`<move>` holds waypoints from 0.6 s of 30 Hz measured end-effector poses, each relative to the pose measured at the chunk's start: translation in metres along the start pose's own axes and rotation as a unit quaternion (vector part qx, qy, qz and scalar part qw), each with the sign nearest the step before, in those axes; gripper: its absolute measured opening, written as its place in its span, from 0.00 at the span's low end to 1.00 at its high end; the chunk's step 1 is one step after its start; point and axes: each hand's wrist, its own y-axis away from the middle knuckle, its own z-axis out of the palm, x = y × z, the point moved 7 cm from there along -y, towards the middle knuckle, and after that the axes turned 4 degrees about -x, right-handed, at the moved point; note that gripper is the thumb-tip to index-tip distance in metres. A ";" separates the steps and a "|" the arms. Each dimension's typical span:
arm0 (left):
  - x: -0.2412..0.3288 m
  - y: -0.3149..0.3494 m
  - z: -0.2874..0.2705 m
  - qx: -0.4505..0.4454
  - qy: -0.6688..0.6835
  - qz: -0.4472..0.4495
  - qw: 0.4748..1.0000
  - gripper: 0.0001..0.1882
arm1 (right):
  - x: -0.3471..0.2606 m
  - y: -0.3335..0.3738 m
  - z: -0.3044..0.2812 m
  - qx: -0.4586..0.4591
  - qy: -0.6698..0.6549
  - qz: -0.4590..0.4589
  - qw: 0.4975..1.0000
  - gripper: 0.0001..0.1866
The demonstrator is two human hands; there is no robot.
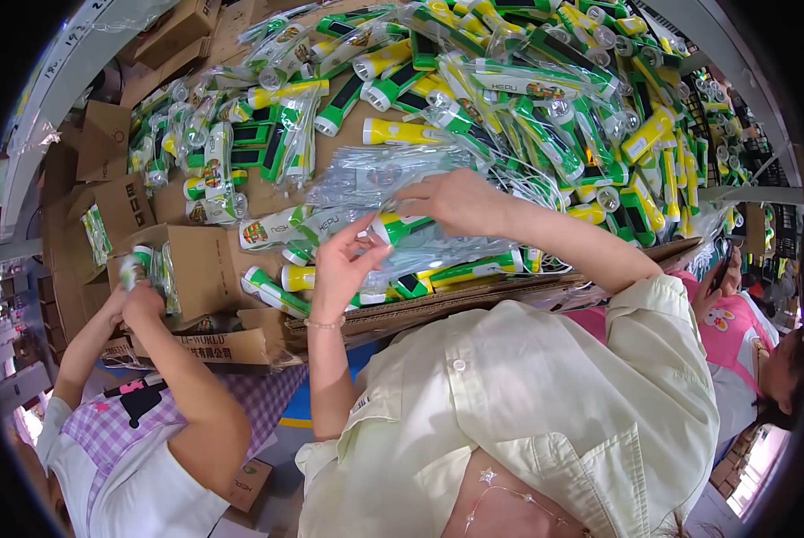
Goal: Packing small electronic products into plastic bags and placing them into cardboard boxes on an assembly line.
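A green and white flashlight [400, 226] lies crosswise between my two hands, over the piled bags. My left hand [341, 258] is closed round its white end, thumb and fingers pinching from the left. My right hand [456, 202] comes over its other end with curled fingers; its thumb side is partly hidden, and clear plastic may be caught there too. Under and behind the hands spreads a stack of flat clear plastic bags [352, 175]. A yellow flashlight [402, 133] lies just beyond them. White cords [545, 193] run out to the right of my right wrist.
Bagged green, white and yellow flashlights [545, 125] heap across the cardboard-lined table [341, 148]. At the left, a co-worker's hands [137, 300] hold a flashlight over an open carton [206, 269]. On the right another person [734, 332] holds a dark object. A cardboard edge [500, 291] runs before me.
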 end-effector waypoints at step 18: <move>0.008 0.012 -0.019 0.137 -0.115 0.083 0.980 0.05 | -0.009 -0.033 -0.043 0.235 -0.183 0.075 0.951 0.09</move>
